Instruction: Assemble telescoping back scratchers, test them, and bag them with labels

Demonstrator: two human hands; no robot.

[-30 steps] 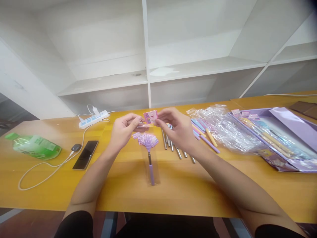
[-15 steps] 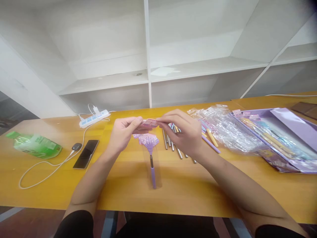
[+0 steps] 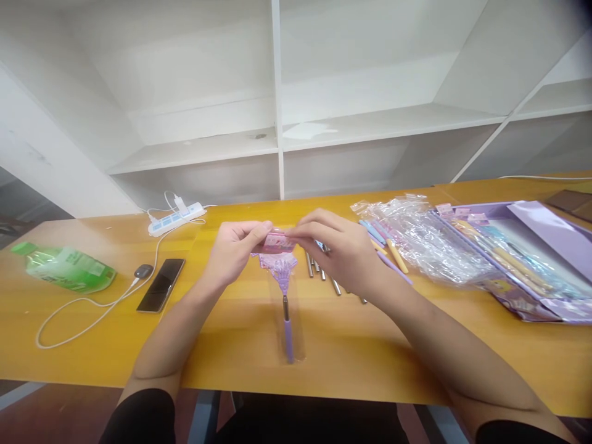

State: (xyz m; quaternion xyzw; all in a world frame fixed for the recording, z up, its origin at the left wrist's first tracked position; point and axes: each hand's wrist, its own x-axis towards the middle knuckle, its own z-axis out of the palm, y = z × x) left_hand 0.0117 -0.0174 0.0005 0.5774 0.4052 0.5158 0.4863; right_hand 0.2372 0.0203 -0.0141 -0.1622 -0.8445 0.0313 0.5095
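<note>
A small pink printed card (image 3: pixel 278 242) is pinched between the fingertips of both hands above the table. My left hand (image 3: pixel 235 250) grips its left end, thumb on top. My right hand (image 3: pixel 340 246) holds its right end between thumb and fingers. Just below the card is a purple back scratcher (image 3: pixel 288 339) with a hand-shaped head, inside a clear plastic sleeve. I cannot tell whether the sleeve is joined to the card. More pink printed pieces lie behind the scratcher's head, partly covered. Several metal rods (image 3: pixel 335 286) lie under and beside my right hand.
Right of my hands lie colored handles (image 3: pixel 396 256), a heap of clear plastic sleeves (image 3: pixel 416 240) and a purple box (image 3: pixel 539 209) holding packaged scratchers. On the left are a green bottle (image 3: pixel 69 268), a phone (image 3: pixel 161 285), a charging cable and a power strip (image 3: pixel 176 220).
The pink card has tilted so its printed face shows more. The sleeved back scratcher has shifted slightly toward me. Both hands keep their hold.
</note>
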